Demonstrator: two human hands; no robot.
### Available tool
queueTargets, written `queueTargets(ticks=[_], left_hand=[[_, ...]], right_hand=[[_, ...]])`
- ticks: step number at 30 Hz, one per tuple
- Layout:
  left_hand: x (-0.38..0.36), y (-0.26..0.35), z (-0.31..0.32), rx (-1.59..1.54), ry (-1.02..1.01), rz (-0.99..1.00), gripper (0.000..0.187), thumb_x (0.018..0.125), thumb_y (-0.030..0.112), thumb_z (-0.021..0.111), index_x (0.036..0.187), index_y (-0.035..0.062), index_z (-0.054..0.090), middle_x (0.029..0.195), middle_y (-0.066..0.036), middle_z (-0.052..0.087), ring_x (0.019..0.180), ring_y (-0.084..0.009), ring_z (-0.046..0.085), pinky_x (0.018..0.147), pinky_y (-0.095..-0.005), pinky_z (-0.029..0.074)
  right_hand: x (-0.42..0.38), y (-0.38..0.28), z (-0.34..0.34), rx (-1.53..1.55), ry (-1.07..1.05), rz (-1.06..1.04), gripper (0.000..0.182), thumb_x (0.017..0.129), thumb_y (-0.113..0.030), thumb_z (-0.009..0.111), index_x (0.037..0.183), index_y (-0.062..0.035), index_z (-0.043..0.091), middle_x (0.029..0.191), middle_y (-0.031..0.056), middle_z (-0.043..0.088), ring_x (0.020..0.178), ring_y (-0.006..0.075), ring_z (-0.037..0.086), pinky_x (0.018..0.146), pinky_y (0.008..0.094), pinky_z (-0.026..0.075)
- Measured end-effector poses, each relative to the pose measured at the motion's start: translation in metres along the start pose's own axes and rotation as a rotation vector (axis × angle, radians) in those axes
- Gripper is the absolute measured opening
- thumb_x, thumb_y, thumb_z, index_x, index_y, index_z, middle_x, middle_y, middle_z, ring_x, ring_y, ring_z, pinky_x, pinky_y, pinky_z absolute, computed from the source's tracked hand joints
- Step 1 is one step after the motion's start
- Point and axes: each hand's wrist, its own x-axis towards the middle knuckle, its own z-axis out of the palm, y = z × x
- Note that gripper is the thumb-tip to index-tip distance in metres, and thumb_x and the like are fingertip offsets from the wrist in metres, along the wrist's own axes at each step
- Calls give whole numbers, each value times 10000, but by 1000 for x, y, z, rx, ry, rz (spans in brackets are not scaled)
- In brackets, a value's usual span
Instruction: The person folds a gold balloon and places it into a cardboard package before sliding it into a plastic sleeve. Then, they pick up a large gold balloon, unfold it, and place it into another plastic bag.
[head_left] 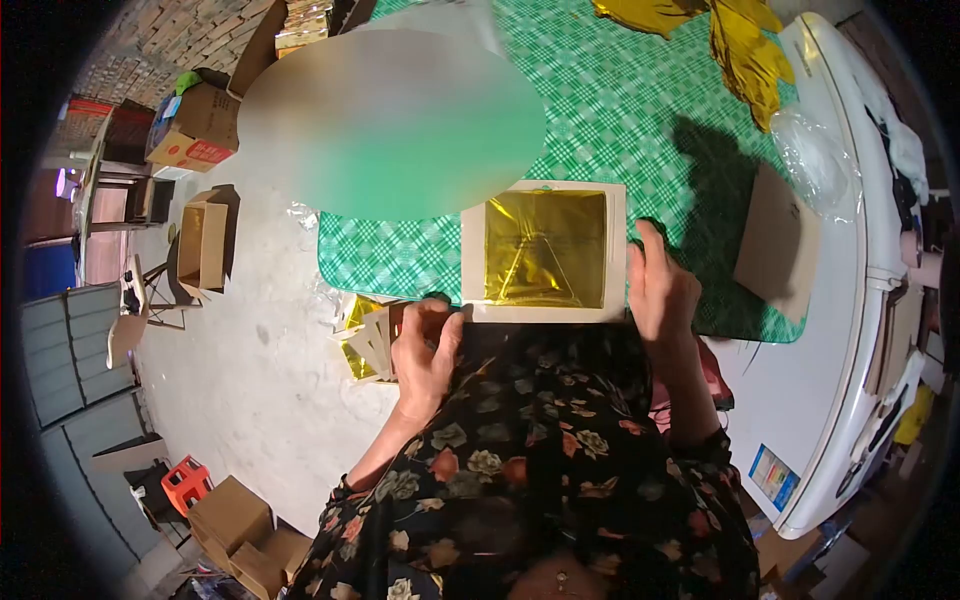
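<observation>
A square sheet of gold foil (pixel 545 250) lies on a slightly larger pale paper sheet (pixel 615 255) at the near edge of the green checked tablecloth (pixel 390 255). Creases run across the foil. My left hand (pixel 428 345) is at the paper's lower left corner, thumb and fingers bent close together; whether they pinch the paper is too small to tell. Beside the paper's right edge is my right hand (pixel 660 290), its fingers apart and holding nothing. Below the table edge, left of my left hand, sits a stack of gold and pale sheets (pixel 368 338).
A brown cardboard piece (pixel 778 240) lies on the table's right side. Gold cloth or foil (pixel 745 55) and clear plastic (pixel 815 160) are at the far right. Cardboard boxes (pixel 203 240) and a red stool (pixel 187 484) stand on the floor. A blurred oval covers the upper middle.
</observation>
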Motion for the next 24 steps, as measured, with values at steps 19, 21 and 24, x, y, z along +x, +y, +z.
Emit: queueTargets(ticks=[19, 21, 24], left_hand=[[10, -2, 11, -560, -250, -100, 333, 1009, -10, 636, 1331, 17, 557, 979, -20, 719, 874, -54, 636, 802, -211, 515], [21, -7, 11, -567, -227, -2, 275, 1007, -9, 642, 1270, 18, 570, 982, -19, 717, 876, -53, 628, 796, -214, 513], [39, -12, 10, -543, -164, 37, 178, 1000, 8, 665, 1146, 29, 565, 972, 1, 672, 870, -46, 598, 795, -209, 497]], right_hand=[[79, 38, 36, 787, -321, 178, 211, 1016, -175, 631, 1121, 7, 612, 798, 60, 665, 731, 137, 611, 656, 324, 490], [87, 32, 36, 940, -243, 147, 198, 1024, -132, 626, 1140, 26, 602, 815, 8, 620, 756, 78, 540, 642, 289, 461], [96, 14, 11, 993, -158, 285, 200, 1045, -103, 591, 1211, 9, 593, 752, -35, 501, 675, 37, 414, 582, 236, 367]])
